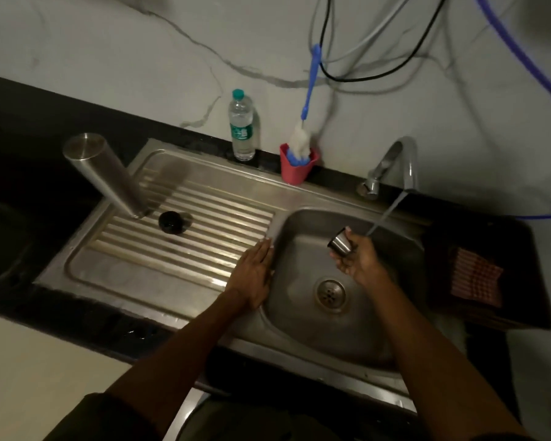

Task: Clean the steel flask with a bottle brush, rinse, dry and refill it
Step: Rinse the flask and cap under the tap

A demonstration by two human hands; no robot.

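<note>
The steel flask (104,175) stands upside down on the ribbed drainboard (204,218), with its black stopper (171,221) lying beside it. My right hand (357,259) grips the flask's small steel cup lid (342,243) over the sink basin (299,313), right by the stream of water falling from the tap (395,163). My left hand (253,275) rests flat, fingers straight, on the edge between drainboard and basin. The bottle brush (303,138), blue-handled with white bristles, stands in a red cup (296,171) at the back of the sink.
A clear plastic water bottle (241,127) with a green cap stands at the back against the wall. A dark tray with a checked cloth (477,278) sits right of the sink. Cables and a blue hose (522,58) hang on the wall. The drain (330,294) is open.
</note>
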